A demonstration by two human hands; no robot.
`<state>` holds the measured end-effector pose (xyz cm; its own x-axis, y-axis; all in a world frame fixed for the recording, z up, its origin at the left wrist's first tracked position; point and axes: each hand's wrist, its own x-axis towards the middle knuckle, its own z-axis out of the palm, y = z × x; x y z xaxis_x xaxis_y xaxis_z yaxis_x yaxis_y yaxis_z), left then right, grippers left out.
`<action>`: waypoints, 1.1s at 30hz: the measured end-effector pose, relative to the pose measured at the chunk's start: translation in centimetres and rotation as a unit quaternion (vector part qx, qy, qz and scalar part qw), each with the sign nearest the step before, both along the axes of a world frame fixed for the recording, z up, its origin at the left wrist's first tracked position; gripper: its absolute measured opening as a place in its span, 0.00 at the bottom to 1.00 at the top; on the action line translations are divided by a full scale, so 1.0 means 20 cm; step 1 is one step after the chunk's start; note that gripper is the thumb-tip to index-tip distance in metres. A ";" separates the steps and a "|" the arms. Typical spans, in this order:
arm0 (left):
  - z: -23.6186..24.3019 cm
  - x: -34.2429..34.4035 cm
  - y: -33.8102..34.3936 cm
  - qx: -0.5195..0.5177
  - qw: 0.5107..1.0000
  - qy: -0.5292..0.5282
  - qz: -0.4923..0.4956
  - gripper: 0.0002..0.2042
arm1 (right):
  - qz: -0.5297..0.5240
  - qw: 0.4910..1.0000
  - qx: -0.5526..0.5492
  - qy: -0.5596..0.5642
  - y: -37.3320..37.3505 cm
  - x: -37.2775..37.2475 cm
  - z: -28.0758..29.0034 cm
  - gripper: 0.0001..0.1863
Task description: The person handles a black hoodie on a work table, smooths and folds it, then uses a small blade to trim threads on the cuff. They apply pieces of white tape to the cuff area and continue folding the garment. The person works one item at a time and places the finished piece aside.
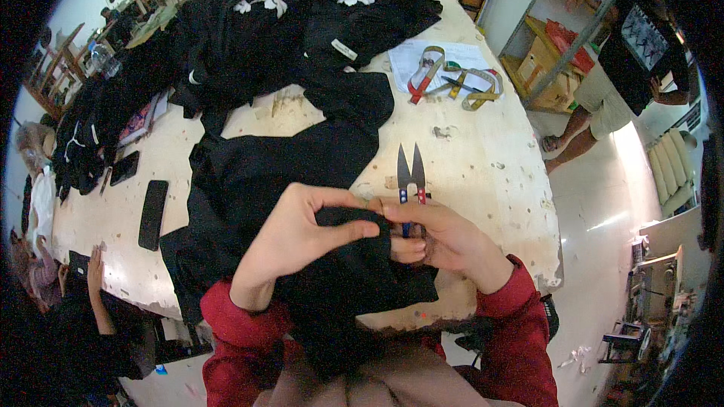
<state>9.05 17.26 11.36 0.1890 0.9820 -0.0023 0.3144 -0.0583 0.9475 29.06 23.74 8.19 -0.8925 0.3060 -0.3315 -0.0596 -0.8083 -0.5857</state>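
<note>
A black garment spreads over the table and hangs over its front edge toward me. My left hand is closed on the cloth, thumb and forefinger pinching its upper edge. Close against it, my right hand pinches the same edge with thumb and fingertips; anything finer between the fingertips is too small to make out. A pair of thread snips runs through the right hand's fingers, blades apart and pointing away from me. Part of its blue and red handles is hidden behind the thumb.
Heaped black garments with white tags fill the table's far side. A tape measure lies on paper at far right. Toward the left is a black phone. Another person's hand rests at the left edge; someone stands beyond the right side.
</note>
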 end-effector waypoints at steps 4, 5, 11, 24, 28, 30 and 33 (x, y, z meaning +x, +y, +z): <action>-0.02 -0.01 0.03 -0.048 0.998 -0.036 0.030 0.09 | -0.097 0.990 -0.038 -0.092 -0.03 -0.06 0.07 0.11; -0.02 0.00 0.03 -0.053 0.996 -0.068 0.033 0.09 | -0.097 0.990 -0.046 -0.088 -0.02 -0.06 0.05 0.11; -0.02 0.02 0.00 -0.126 0.963 -0.218 0.098 0.18 | -0.123 0.920 0.353 -0.121 0.05 -0.01 0.10 0.18; -0.01 0.01 -0.01 -0.119 0.954 -0.268 0.065 0.12 | -0.168 0.892 0.386 -0.163 -0.06 0.05 0.17 0.12; -0.01 -0.01 -0.01 -0.124 0.960 -0.246 0.046 0.11 | -0.209 0.860 0.445 -0.139 -0.07 0.03 0.13 0.10; -0.02 0.01 -0.01 -0.105 0.958 -0.257 0.076 0.10 | -0.213 0.819 0.514 -0.138 -0.06 0.04 0.13 0.09; -0.01 0.03 -0.01 -0.090 0.960 -0.248 0.098 0.09 | -0.209 0.743 0.621 -0.137 -0.05 0.04 0.13 0.09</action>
<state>9.58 17.04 11.09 0.0220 0.9909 -0.1331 -0.1890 0.1348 0.9727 29.93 22.68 10.79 -0.5838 0.7598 0.2862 0.1055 0.4205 -0.9011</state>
